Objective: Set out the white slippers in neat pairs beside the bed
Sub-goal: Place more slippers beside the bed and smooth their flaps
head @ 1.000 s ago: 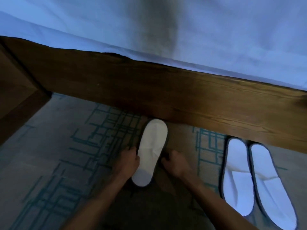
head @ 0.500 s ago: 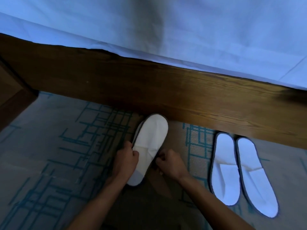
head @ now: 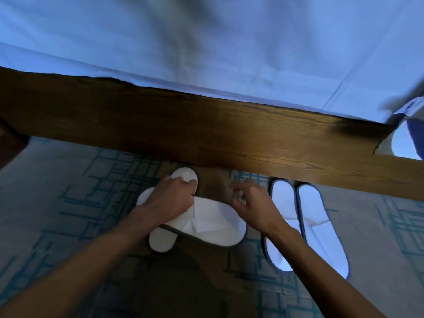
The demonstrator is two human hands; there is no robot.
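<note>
Kneeling by the bed frame (head: 229, 134), I have both hands down on the carpet (head: 68, 203) in front of it. My left hand (head: 169, 198) lies over two slippers that cross each other. Its fingers curl onto the lower slipper (head: 183, 174), the one whose rounded end points at the frame and whose other end (head: 161, 242) shows below my wrist. The upper slipper (head: 218, 226) lies across it, nearly side-on to the frame, with its folded strap facing up — its near end sits just under my left palm. Whether my left fingers truly pinch the lower slipper or only press on it, I cannot tell.

My right hand (head: 250, 203) hovers just past the far end of the upper slipper, fingers bent and close together, though they seem to grip nothing; the fingertips are blurred.

To the right of that hand, a finished pair (head: 307, 221) lies side by side, almost touching, one end close under the frame.

A white sheet (head: 229, 53) hangs over the top of the frame. At the frame's right end something pale and blurred (head: 403, 143) shows.
</note>
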